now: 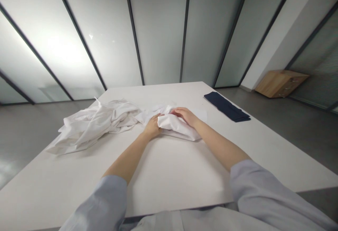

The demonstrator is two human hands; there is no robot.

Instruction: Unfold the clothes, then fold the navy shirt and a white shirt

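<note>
**a:** i'm looking in from far off through the head camera. what is closest to me?

**b:** two pale blue sleeves. the left sleeve [105,203] and the right sleeve [264,192] lie at the near edge of the white table [169,174], and bare arms reach out from them onto the top.

**a:** what do the hands do?

**b:** the left hand [152,127] is half shut, with its fingers curled on a fold of the white cloth [174,127]. the right hand [185,115] is half shut too, bent over the top of the same cloth. they are close together, and both have the cloth bunched up between them.

**a:** where is that cloth?

**b:** near the middle of the table. a big white heap [92,127] lies just to its left, touching it. i can't tell if they are one piece.

**a:** what is past that?

**b:** a folded dark blue cloth [227,107] lies near the far right edge of the table, well apart from the hands. beyond the table, on the right, a low wooden box [281,83] sits on the floor [311,132], and tall frosted glass walls [158,30] stand behind it all.
</note>
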